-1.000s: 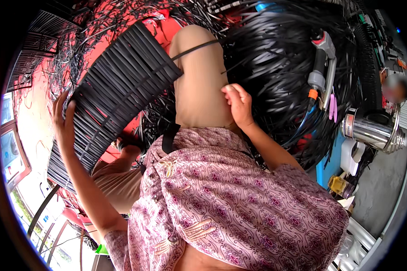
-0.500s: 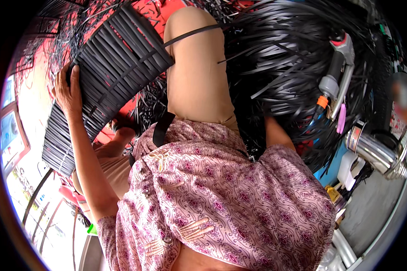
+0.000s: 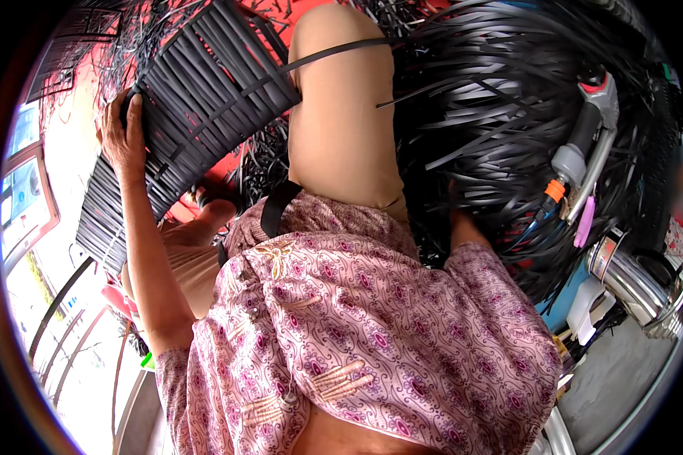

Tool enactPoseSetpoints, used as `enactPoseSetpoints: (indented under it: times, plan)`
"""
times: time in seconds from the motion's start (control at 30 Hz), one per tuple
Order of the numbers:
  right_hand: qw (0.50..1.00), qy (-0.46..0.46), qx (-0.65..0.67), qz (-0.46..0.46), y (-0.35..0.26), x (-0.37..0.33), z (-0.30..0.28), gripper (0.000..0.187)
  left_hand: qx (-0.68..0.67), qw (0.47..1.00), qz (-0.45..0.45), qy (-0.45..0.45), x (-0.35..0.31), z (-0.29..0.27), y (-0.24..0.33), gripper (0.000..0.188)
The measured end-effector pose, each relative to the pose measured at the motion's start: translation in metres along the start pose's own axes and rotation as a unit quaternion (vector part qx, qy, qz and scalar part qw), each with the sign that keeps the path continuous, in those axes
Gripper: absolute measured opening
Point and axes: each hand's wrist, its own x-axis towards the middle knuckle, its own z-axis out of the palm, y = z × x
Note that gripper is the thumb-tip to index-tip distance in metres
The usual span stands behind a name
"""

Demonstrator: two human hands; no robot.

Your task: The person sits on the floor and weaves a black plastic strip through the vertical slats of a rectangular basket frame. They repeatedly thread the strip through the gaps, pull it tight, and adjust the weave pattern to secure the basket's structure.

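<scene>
A woven panel of black strips (image 3: pixel 197 91) slants across the upper left, its near end leaning by my raised knee. My left hand (image 3: pixel 125 140) grips the panel's left edge, thumb and fingers closed around it. One long black strip (image 3: pixel 334 51) runs from the panel over my knee to the right. My right forearm (image 3: pixel 464 230) reaches down beside my thigh into a large heap of loose black strips (image 3: pixel 493 114). The strips and my leg hide the right hand, so its fingers do not show.
On the heap's right side lies a grey hand tool with an orange collar (image 3: pixel 577 159), beside a pink piece (image 3: pixel 584 221). Further right sits a shiny metal cylinder (image 3: pixel 630 277). Scraps of strip litter the red floor (image 3: pixel 224 178).
The view has shifted slightly, so most things sit a little differently in the picture. My left hand keeps hold of the woven panel; the right forearm stays down by the heap.
</scene>
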Motion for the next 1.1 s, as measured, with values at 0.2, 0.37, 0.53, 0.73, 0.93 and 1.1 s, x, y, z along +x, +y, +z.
enactPoseSetpoints:
  times: [0.2,0.37,0.53,0.73,0.93,1.1]
  plan:
    - [0.999,0.031,-0.022,-0.020,-0.006,-0.026,-0.010,0.018,0.005,1.000,-0.001,0.015,-0.003,0.005,0.005,0.049]
    - [0.997,0.059,-0.042,-0.042,-0.008,-0.053,-0.022,0.017,0.025,0.999,0.014,0.015,-0.004,0.011,-0.002,0.048]
    - [0.989,0.102,-0.068,-0.081,-0.030,-0.073,-0.038,0.017,0.041,0.997,0.039,0.047,-0.007,0.006,0.012,0.045]
    - [0.984,0.023,-0.138,-0.108,-0.035,-0.113,-0.050,0.018,0.041,0.999,0.008,0.019,-0.010,-0.002,0.022,0.045]
    - [0.905,-0.286,-0.196,-0.245,-0.093,-0.303,0.003,0.019,0.018,0.996,0.055,0.063,-0.009,-0.003,0.022,0.043]
    - [0.737,-0.607,-0.098,-0.280,-0.202,-0.483,0.046,0.014,-0.260,0.951,0.036,0.162,-0.009,-0.016,0.027,0.039]
